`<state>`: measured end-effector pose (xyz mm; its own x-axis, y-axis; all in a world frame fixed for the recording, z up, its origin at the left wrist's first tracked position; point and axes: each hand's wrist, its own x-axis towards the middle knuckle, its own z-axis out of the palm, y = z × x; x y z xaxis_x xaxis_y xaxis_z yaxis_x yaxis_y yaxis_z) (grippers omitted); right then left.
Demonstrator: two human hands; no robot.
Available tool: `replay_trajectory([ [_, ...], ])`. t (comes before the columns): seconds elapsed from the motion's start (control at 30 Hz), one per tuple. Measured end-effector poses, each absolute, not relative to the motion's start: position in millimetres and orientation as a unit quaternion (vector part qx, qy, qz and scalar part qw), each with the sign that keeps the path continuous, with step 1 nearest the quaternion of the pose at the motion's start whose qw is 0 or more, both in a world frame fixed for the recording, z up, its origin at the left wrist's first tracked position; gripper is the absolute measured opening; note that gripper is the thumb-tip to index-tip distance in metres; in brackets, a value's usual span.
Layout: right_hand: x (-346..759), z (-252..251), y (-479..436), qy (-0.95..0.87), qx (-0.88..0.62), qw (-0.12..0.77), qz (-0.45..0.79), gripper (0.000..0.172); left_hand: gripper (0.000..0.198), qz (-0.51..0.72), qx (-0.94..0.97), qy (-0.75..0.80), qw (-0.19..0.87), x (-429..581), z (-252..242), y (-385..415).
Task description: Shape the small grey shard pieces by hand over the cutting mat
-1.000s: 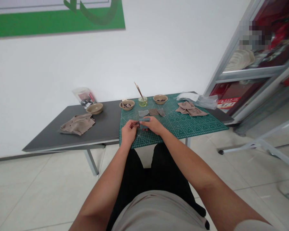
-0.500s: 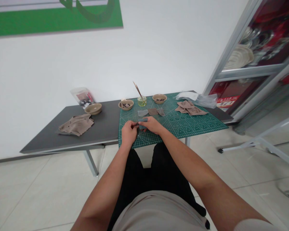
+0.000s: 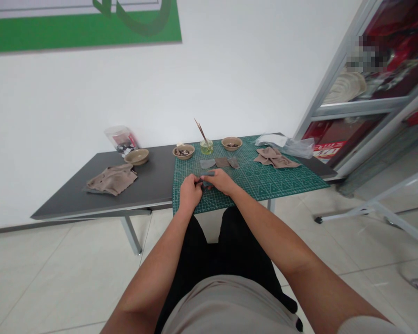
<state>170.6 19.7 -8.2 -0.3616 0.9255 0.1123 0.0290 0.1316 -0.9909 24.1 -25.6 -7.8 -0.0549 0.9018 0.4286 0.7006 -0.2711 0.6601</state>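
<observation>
My left hand (image 3: 191,192) and right hand (image 3: 220,181), both pinched shut on a small gray piece (image 3: 207,174) over the green cutting mat (image 3: 285,180)

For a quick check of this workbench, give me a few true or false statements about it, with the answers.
1. The left hand and right hand meet around a small grey piece above the green cutting mat. True.
2. The glass jar holds no liquid. False: it holds greenish liquid, with thin sticks standing in it.
3. A shallow tan bowl sits on the grey tabletop, off the mat. True.
4. The crumpled cloth on the mat is bright red. False: it is tan.
</observation>
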Motion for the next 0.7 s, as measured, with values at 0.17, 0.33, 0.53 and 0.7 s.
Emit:
replay_trajectory([
  [0.17,174.4,-4.6,17.5,-0.614,-0.353,0.418,0.569,0.027,0.016,0.441,0.659,0.595,0.134,23.6,-9.1,-22.5],
  [0.33,174.5,-2.1,16.0,-0.614,-0.357,0.415,0.569,0.027,0.018,0.43,0.667,0.596,0.124,23.3,-9.6,-22.5],
  [0.53,171.9,-5.0,17.1,-0.621,-0.377,0.425,0.54,0.028,0.018,0.42,0.689,0.582,0.103,23.9,-12.6,-23.2],
  [0.7,174.1,-4.5,16.3,-0.626,-0.356,0.42,0.553,0.029,0.015,0.432,0.67,0.59,0.129,23.7,-10.9,-22.8],
])
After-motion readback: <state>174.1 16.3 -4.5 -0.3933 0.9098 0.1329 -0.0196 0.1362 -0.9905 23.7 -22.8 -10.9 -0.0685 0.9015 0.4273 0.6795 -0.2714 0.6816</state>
